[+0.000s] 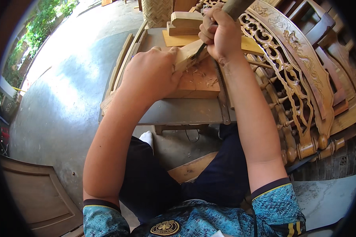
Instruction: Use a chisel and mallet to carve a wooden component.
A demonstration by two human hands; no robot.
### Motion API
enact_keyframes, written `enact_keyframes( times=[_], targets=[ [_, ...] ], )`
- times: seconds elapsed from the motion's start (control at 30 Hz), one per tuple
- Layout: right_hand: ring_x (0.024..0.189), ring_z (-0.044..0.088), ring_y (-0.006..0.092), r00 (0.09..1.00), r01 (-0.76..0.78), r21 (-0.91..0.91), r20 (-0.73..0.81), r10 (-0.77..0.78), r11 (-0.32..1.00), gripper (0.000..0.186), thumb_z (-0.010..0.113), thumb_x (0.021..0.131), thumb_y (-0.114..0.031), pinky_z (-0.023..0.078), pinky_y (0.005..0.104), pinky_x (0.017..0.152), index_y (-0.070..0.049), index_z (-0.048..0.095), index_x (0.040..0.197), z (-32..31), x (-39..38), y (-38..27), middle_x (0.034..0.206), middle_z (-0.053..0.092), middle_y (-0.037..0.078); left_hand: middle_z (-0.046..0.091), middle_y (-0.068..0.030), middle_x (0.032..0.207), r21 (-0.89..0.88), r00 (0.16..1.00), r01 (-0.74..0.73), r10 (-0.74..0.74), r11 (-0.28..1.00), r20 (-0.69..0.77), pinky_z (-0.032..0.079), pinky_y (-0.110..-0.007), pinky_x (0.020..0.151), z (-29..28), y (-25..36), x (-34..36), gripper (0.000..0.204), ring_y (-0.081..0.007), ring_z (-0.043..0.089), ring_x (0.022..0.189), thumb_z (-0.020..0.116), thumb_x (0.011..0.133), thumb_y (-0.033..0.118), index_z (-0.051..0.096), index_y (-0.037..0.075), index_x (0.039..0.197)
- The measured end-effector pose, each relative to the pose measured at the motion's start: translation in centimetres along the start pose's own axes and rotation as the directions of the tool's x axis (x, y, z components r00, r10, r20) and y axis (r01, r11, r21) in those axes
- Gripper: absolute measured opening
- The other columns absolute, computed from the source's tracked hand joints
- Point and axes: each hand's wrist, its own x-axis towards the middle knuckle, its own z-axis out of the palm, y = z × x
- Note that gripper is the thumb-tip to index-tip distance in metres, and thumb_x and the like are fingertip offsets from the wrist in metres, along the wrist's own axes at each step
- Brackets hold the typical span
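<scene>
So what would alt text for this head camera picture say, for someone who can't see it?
A seated person carves wood: the left hand presses a pale wooden piece onto a block on a grey workbench, while the right hand grips a chisel. An ornately carved wooden panel leans at right.

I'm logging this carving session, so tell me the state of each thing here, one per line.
Left hand: pressing down on the small wood piece, grip closed.
Right hand: grip closed round the chisel.
Chisel: tilted, blade on the small wood piece.
Wood block: flat on the grey bench, shavings on it.
Carved panel: lying beside the bench, untouched.
</scene>
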Motion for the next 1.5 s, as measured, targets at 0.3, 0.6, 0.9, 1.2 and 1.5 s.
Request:
enact_keyframes(
  times=[0.3, 0.6, 0.9, 1.2, 1.5],
  targets=[
    [0.044, 0.03, 0.0085, 0.977, 0.212, -0.27, 0.046, -0.208, 0.939, 0.017, 0.062, 0.092, -0.011, 0.027, 0.0288, 0.043, -0.012, 0.051, 0.078, 3.3, -2.1, -0.1, 0.056, 0.036, -0.006, 0.067, -0.0196, 0.096, 0.03, 1.0, 0.006, -0.007, 1.0, 0.026, 0.054, -0.047, 0.085, -0.4, 0.3, -0.2, 0.051, -0.0374, 0.069, 0.094, 0.068, 0.092, 0.033, 0.063, 0.007, 0.136],
    [0.042, 0.021, 0.0063, 0.991, 0.134, 0.004, -0.017, -0.134, 0.991, 0.025, 0.06, 0.092, -0.007, 0.018, 0.0272, 0.041, -0.014, 0.041, 0.076, 2.1, -2.9, 0.0, 0.055, 0.03, -0.005, 0.067, -0.02, 0.096, 0.009, 1.0, 0.026, -0.027, 1.0, 0.016, 0.054, -0.046, 0.084, -0.4, 0.4, -0.3, 0.051, -0.0377, 0.069, 0.092, 0.067, 0.092, 0.032, 0.062, 0.007, 0.137],
    [0.044, 0.04, 0.007, 0.955, 0.259, -0.02, 0.154, -0.254, 0.966, 0.021, 0.065, 0.091, -0.005, 0.033, 0.0261, 0.042, -0.007, 0.052, 0.075, 1.5, -3.4, -1.8, 0.056, 0.047, -0.001, 0.068, -0.0197, 0.097, -0.033, 0.999, 0.042, -0.041, 0.999, 0.036, 0.053, -0.047, 0.087, -0.5, 0.2, -0.1, 0.054, -0.0376, 0.068, 0.095, 0.07, 0.09, 0.032, 0.063, 0.008, 0.138],
    [0.044, 0.039, 0.0077, 0.971, 0.201, 0.028, 0.125, -0.203, 0.979, 0.02, 0.066, 0.091, -0.007, 0.033, 0.0268, 0.043, -0.007, 0.052, 0.076, 1.3, -2.6, -2.0, 0.056, 0.045, -0.001, 0.068, -0.0201, 0.098, -0.036, 0.999, 0.036, -0.035, 0.999, 0.029, 0.053, -0.046, 0.09, -0.3, 0.2, -0.2, 0.051, -0.0377, 0.069, 0.098, 0.069, 0.091, 0.032, 0.064, 0.009, 0.136],
    [0.044, 0.016, 0.0069, 0.979, 0.174, 0.021, 0.1, -0.175, 0.985, 0.03, 0.059, 0.093, -0.011, 0.017, 0.0283, 0.043, -0.014, 0.038, 0.072, 0.8, -2.6, -2.0, 0.053, 0.028, -0.004, 0.069, -0.0218, 0.097, -0.037, 0.999, 0.047, -0.046, 0.998, 0.029, 0.053, -0.047, 0.089, -0.4, 0.1, -0.1, 0.053, -0.0384, 0.069, 0.097, 0.069, 0.09, 0.036, 0.065, 0.01, 0.137]
  ],
)
